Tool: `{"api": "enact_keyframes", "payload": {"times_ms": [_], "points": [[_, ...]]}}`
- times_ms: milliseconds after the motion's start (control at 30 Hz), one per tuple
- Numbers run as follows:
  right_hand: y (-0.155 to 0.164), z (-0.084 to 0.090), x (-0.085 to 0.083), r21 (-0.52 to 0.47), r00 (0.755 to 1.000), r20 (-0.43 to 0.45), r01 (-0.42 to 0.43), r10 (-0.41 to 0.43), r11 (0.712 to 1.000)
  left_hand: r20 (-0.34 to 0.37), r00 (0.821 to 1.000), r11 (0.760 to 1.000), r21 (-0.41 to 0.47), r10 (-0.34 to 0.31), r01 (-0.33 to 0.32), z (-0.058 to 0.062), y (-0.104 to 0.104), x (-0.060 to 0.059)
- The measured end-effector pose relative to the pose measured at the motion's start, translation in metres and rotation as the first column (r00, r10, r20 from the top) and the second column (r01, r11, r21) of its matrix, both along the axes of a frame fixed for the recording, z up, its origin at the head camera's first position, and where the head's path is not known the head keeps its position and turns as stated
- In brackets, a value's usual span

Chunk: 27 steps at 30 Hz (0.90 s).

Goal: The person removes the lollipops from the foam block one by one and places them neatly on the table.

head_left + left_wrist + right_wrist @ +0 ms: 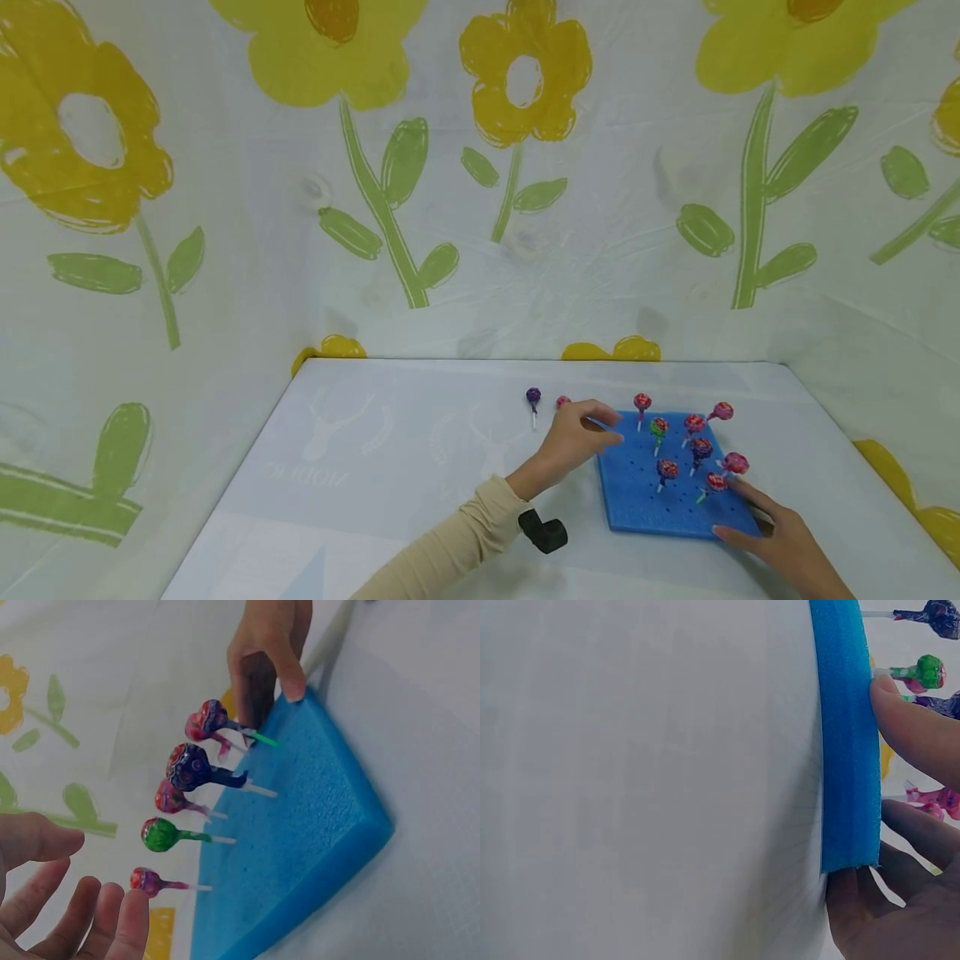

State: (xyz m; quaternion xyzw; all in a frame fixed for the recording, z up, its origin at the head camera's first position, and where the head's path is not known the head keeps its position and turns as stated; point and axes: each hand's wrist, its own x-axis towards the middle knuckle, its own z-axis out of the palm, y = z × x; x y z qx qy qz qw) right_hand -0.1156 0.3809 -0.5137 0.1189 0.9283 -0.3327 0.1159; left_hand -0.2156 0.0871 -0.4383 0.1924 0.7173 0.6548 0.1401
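Overhead, the head view alone takes in the whole white table (390, 467): a loose purple lollipop (533, 397) lies on it left of the foam, with a red one (562, 402) just beside it, half hidden behind the left hand (573, 442). Neither shows in the wrist views. That hand hovers at the left far corner of the blue foam board (645, 500), fingers relaxed and spread, grasping nothing; the left wrist view confirms this, with open fingertips (127, 915) near the red lollipop (146, 880) at the end of the row, apart from it. A small black object (543, 531) sits at the beige sleeve's (450, 546) wrist.

The left wrist view shows the lollipops side-on, sticks planted in the foam: a green one (160, 834), a pink one (171, 799), a dark blue-purple one (189, 766). From above, several stand in the holes on the board's right half, among them one with a green wrapper (658, 427).

No writing is readable on the wrappers; faint mirrored print and a deer outline on the table cover cannot be made out.

The right hand (780, 542) rests on the board's near right corner. The right wrist view shows what the others hide: the thumb (915, 727) presses the top face while the fingers (862, 907) curl under the edge, gripping the foam.
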Motion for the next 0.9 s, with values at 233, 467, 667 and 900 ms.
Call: {"api": "enact_keyframes", "payload": {"times_ms": [233,467,667,900], "points": [[-0.006,0.010,0.003,-0.023,1.000,0.024,0.008,-0.007,1.000,-0.036,0.999,1.000,0.004,-0.011,0.011,-0.006,0.010,0.006],[-0.008,0.013,0.003,-0.013,0.999,0.030,0.012,-0.012,1.000,-0.070,0.997,0.999,-0.044,-0.017,0.014,-0.010,0.018,0.014],[-0.011,0.017,0.005,-0.035,0.999,0.033,0.015,-0.014,0.999,-0.100,0.994,0.998,-0.045,-0.044,0.039,-0.013,0.024,0.019],[-0.014,0.021,0.006,-0.037,0.999,0.031,0.025,-0.024,0.999,-0.145,0.986,0.996,-0.061,-0.078,0.070,-0.019,0.032,0.022]]}}
